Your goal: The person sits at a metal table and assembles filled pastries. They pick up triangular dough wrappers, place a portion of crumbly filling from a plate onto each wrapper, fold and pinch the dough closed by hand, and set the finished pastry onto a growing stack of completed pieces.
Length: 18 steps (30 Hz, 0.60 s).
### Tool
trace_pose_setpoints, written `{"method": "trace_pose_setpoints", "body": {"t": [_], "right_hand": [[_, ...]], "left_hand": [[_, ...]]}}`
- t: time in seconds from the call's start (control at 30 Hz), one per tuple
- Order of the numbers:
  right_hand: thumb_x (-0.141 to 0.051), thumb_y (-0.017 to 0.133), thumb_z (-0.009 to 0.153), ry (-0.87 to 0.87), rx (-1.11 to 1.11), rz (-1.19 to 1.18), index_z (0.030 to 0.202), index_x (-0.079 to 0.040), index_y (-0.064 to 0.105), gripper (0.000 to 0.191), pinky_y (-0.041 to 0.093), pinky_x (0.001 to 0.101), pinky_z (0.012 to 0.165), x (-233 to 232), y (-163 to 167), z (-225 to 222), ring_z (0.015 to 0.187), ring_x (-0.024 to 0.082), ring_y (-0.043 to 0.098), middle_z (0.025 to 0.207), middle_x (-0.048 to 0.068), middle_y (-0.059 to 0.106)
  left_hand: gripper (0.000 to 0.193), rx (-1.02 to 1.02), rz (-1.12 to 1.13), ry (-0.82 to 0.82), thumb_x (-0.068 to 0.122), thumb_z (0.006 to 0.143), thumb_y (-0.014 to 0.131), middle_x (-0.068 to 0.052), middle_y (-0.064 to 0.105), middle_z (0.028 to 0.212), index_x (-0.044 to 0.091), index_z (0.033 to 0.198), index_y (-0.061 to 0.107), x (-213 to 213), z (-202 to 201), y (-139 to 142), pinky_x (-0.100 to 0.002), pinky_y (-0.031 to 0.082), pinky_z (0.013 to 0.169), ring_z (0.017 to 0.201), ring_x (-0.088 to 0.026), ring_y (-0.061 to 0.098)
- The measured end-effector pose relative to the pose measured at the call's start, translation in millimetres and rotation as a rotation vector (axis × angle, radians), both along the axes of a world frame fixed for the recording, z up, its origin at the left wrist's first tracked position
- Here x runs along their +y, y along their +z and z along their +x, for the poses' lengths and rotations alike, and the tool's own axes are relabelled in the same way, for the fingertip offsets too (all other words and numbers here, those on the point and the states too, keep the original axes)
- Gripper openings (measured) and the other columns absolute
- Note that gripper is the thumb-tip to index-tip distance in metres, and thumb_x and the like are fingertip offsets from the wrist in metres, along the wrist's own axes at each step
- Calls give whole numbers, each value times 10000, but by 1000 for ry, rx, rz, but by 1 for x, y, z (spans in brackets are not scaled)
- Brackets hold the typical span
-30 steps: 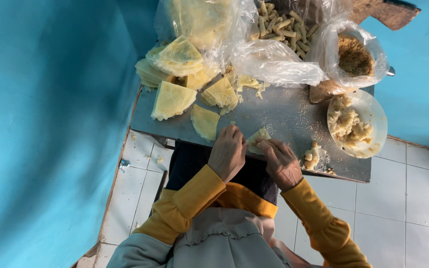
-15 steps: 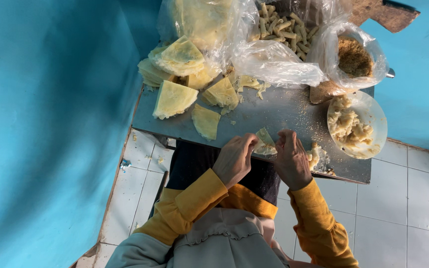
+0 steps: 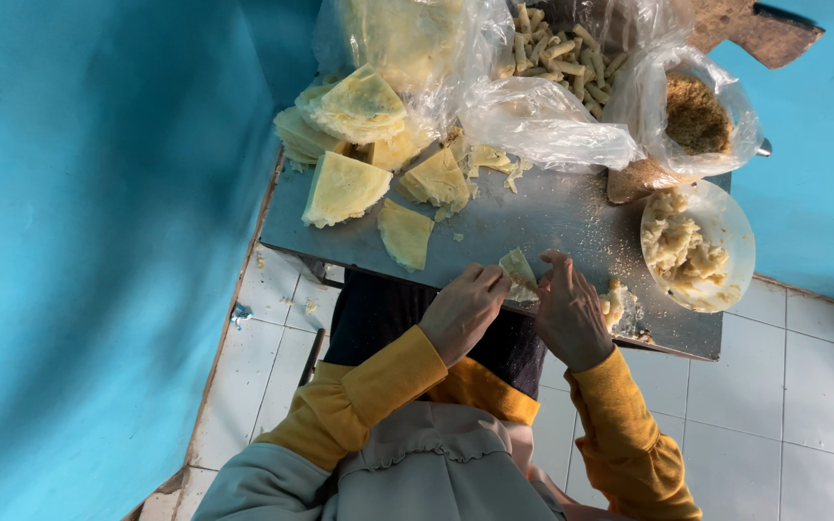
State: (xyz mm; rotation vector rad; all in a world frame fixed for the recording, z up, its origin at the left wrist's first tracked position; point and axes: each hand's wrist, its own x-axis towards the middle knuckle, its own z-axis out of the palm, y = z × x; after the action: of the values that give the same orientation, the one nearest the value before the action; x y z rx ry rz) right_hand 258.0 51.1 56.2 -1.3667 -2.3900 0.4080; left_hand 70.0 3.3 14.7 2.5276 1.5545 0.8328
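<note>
My left hand (image 3: 462,311) and right hand (image 3: 569,314) now meet at the near edge of the surface (image 3: 552,217), both closing their grip on one small pastry wrapper (image 3: 518,273). A second ago they lay flat and apart; now the wrapper stands lifted between the fingertips, so folding appears under way. Just right sits a lump of filling (image 3: 614,303). Farther: cut wrapper wedges (image 3: 345,188) left, bowl of filling (image 3: 740,232) right, plastic bags (image 3: 542,121) beyond.

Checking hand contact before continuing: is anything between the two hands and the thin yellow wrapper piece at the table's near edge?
Nothing visible. The left hand and right hand both touch the thin yellow wrapper piece, fingertips on it, at the near edge of the grey metal table.
</note>
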Motion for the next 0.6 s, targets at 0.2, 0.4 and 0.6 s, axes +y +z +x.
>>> {"method": "trace_pose_setpoints", "body": {"t": [0.2, 0.4, 0.6], "right_hand": [[156, 523, 880, 98, 198, -100, 1330, 28, 403, 483, 573, 416, 803, -1, 11, 1, 884, 305, 686, 968, 173, 615], [158, 496, 924, 92, 295, -169, 1335, -9, 415, 451, 633, 353, 782, -5, 20, -6, 962, 268, 751, 1090, 183, 638], [43, 670, 891, 194, 211, -151, 1349, -31, 447, 515, 625, 361, 803, -6, 21, -8, 986, 288, 755, 1111, 187, 738]], "left_hand": [[126, 327, 59, -120, 108, 884, 687, -42, 607, 1088, 25, 979, 687, 6, -8, -5, -313, 529, 957, 1035, -209, 581], [255, 46, 212, -136, 140, 855, 695, -75, 600, 1041, 35, 1081, 638, 14, -11, -18, -318, 569, 878, 1003, -217, 614], [287, -71, 254, -149, 169, 900, 684, -77, 610, 1005, 10, 1135, 634, 21, -12, -20, -341, 555, 857, 981, -238, 623]]}}
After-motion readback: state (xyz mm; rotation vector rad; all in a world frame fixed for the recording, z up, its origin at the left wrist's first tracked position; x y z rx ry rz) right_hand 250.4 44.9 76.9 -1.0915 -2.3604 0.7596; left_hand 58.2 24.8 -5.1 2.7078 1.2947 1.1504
